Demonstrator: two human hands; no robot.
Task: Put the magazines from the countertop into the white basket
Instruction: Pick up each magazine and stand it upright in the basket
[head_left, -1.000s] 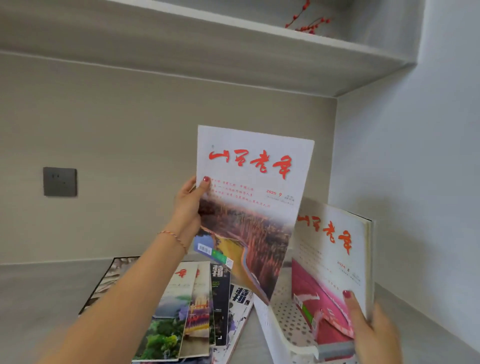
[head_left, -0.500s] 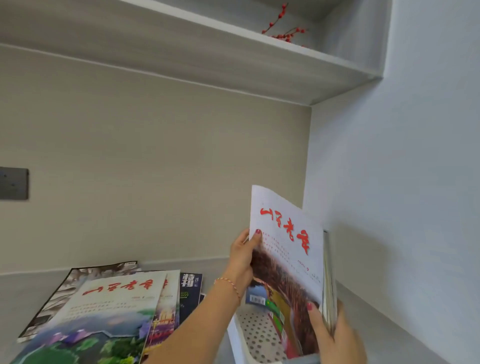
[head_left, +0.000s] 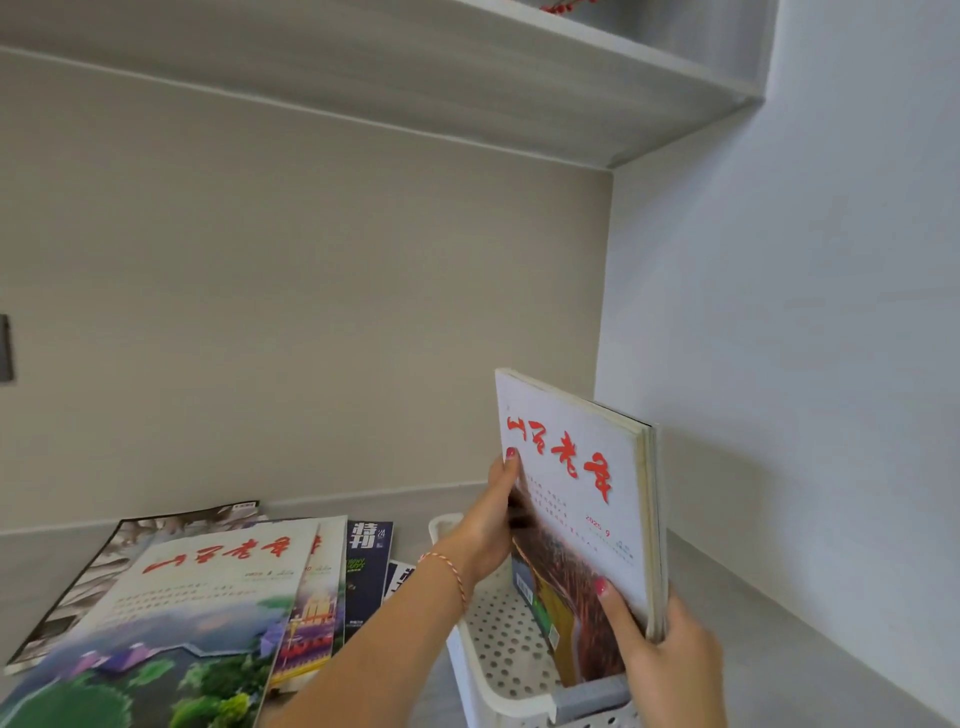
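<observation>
Right hand (head_left: 670, 660): nearest item; thumb on the front cover and fingers behind, gripping the lower right corner of the upright magazines (head_left: 582, 499).

White basket (head_left: 498, 670): directly below both hands; perforated plastic, open top. Contents: the upright magazines, lower edges inside against its right side. The space to their left shows bare perforated floor; whether anything lies under them cannot be told.

Left hand (head_left: 491, 525): just left of the upright magazines, thumb on the cover, fingers curled round the left edge, steadying it.

Upright magazines: held between the two hands, at least two copies pressed together, tilted slightly. Judged light, thin and floppy, with glossy covers likely to slide on one another; best held at opposite edges, as a closed stack, so pages do not fan or bend.

Magazines on the countertop (head_left: 208, 587): well left of the left hand; several fanned and overlapping, flat, not yet moved. Judged easiest to lift by a free edge, one at a time.

Countertop (head_left: 753, 613): beyond and right of the hands.
</observation>
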